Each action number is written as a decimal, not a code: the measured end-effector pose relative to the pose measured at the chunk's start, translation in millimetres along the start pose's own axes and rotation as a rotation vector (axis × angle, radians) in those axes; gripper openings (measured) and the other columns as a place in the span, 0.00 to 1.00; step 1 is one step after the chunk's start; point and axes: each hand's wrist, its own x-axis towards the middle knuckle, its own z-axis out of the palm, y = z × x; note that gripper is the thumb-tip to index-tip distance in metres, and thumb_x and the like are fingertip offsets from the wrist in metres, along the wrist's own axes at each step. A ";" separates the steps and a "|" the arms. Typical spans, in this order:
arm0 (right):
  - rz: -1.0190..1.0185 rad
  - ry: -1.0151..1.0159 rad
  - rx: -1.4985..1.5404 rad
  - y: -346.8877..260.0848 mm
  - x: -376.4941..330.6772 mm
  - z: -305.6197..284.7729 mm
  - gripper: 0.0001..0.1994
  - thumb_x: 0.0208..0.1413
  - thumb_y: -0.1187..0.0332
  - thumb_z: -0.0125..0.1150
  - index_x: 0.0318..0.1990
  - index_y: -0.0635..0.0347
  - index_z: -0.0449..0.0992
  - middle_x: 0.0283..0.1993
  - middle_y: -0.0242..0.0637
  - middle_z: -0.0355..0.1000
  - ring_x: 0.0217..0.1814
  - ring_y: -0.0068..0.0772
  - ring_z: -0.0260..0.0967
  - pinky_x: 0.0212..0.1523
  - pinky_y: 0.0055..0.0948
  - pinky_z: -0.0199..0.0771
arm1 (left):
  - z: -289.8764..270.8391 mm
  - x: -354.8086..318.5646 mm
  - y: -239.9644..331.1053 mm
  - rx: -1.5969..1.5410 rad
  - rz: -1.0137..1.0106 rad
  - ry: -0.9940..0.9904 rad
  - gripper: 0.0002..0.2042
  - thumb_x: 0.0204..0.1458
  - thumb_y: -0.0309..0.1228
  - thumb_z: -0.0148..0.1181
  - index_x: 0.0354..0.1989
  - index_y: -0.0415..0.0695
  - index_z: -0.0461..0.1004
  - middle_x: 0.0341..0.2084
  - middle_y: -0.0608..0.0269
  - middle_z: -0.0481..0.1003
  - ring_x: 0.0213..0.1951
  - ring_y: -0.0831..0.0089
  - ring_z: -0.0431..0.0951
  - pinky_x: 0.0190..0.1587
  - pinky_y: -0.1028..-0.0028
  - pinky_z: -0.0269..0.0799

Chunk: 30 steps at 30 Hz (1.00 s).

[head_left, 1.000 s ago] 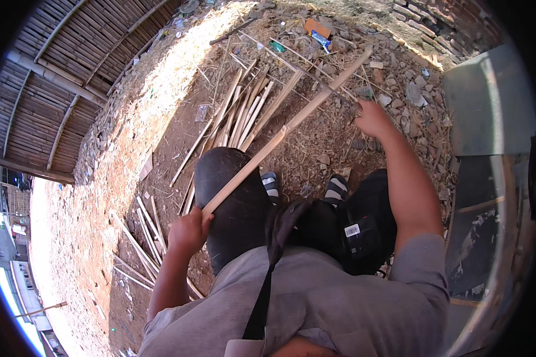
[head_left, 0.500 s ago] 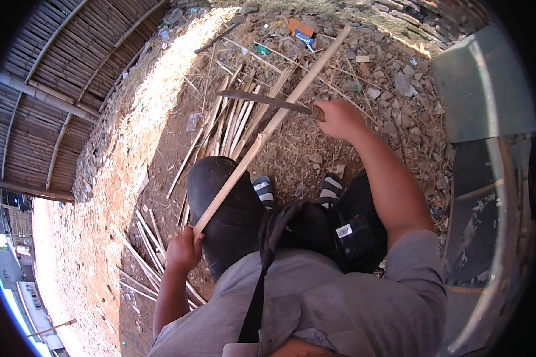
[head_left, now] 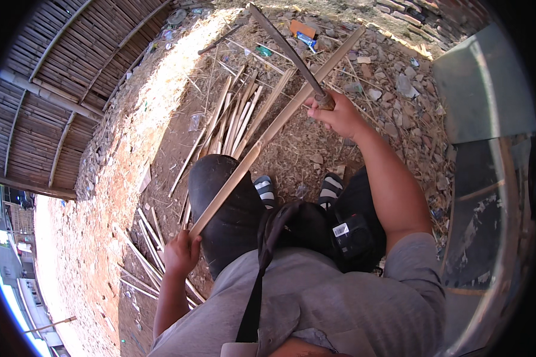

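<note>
A long, pale split bamboo strip [head_left: 238, 173] slants from lower left to upper right across my left knee. Its lower end is gripped by my left hand [head_left: 181, 254], fingers wrapped round it. My right hand [head_left: 343, 115] is closed on the short wooden handle of a machete [head_left: 287, 49]. The dark, narrow blade points up and to the left, crossing over the strip near the handle. My right fingers are close beside the strip; whether they touch it I cannot tell.
Several split bamboo pieces [head_left: 242, 119] lie on the ground beyond my left knee, and more thin strips [head_left: 149, 256] lie to my left. Rubble [head_left: 393, 110] and litter cover the ground at right. A woven bamboo wall [head_left: 47, 77] stands left; grey sheets [head_left: 488, 89] stand right.
The machete blade has swung from pointing left to pointing up and away. The bamboo strip has rolled slightly, showing its hollow face, and its far end has shifted right. My left hand keeps its grip.
</note>
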 end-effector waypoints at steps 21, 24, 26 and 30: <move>-0.155 -0.053 0.321 -34.5 -9.7 12.2 0.09 0.56 0.68 0.70 0.37 0.56 0.74 0.26 0.25 0.68 0.21 0.17 0.64 0.22 0.22 0.63 | -29.6 -22.1 44.3 0.025 -0.157 0.124 0.13 0.53 0.34 0.67 0.44 0.44 0.73 0.31 0.47 0.79 0.33 0.45 0.81 0.34 0.53 0.76; -0.164 -0.045 0.324 -34.0 -10.8 14.0 0.08 0.56 0.68 0.70 0.37 0.57 0.75 0.27 0.26 0.70 0.21 0.17 0.65 0.22 0.21 0.64 | -28.3 -18.1 49.4 -0.038 -0.091 0.113 0.15 0.54 0.36 0.66 0.44 0.42 0.73 0.33 0.46 0.79 0.34 0.46 0.81 0.36 0.54 0.76; -0.157 -0.039 0.327 -35.6 -12.5 14.8 0.08 0.55 0.68 0.70 0.36 0.57 0.75 0.28 0.27 0.71 0.21 0.16 0.65 0.22 0.21 0.65 | -27.9 -18.2 48.2 -0.136 -0.075 0.093 0.17 0.55 0.38 0.66 0.45 0.40 0.73 0.34 0.46 0.78 0.37 0.48 0.81 0.38 0.57 0.76; -0.169 -0.051 0.292 -44.2 -12.2 9.9 0.08 0.55 0.68 0.70 0.37 0.58 0.76 0.29 0.27 0.72 0.21 0.16 0.65 0.23 0.21 0.65 | -32.1 -5.7 38.4 -0.382 -0.103 0.046 0.17 0.60 0.41 0.61 0.45 0.37 0.75 0.36 0.48 0.78 0.41 0.57 0.80 0.43 0.63 0.75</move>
